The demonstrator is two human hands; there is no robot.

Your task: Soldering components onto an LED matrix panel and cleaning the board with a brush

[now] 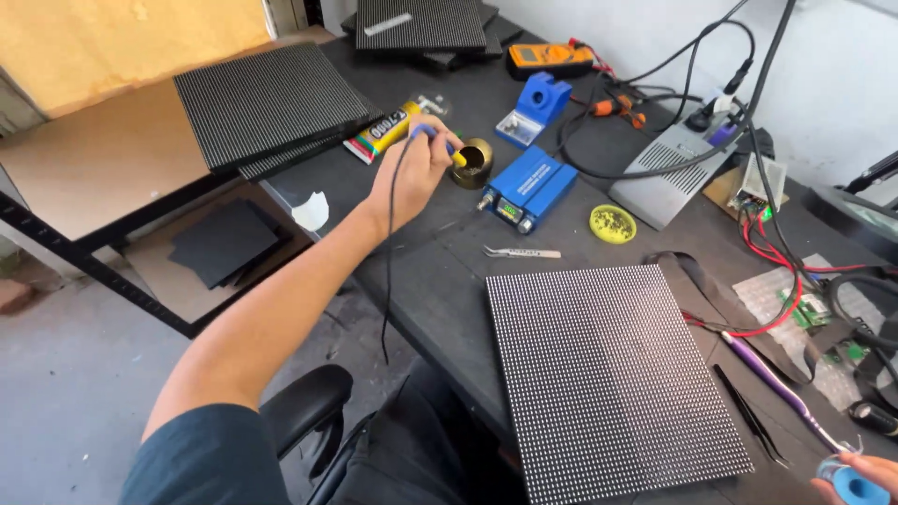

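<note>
My left hand (413,168) reaches across the dark bench and grips a blue-and-yellow soldering iron (438,142), its tip poked into a round brass tip-cleaner pot (473,163). The iron's black cord (390,252) hangs down from my wrist. At the bottom right corner my right hand (856,479) is only partly in view, fingers closed on a small blue spool (849,484). In front of me lies a large dotted LED panel (613,374).
Steel tweezers (522,252), a blue soldering station (528,187), a blue iron stand (538,108), a yellow-green tin (613,224), a glue tube (383,131), an orange multimeter (550,58), a grey power unit (675,173), a purple pen tool (776,385), black tweezers (748,413), more panels (271,103), tangled cables (795,281).
</note>
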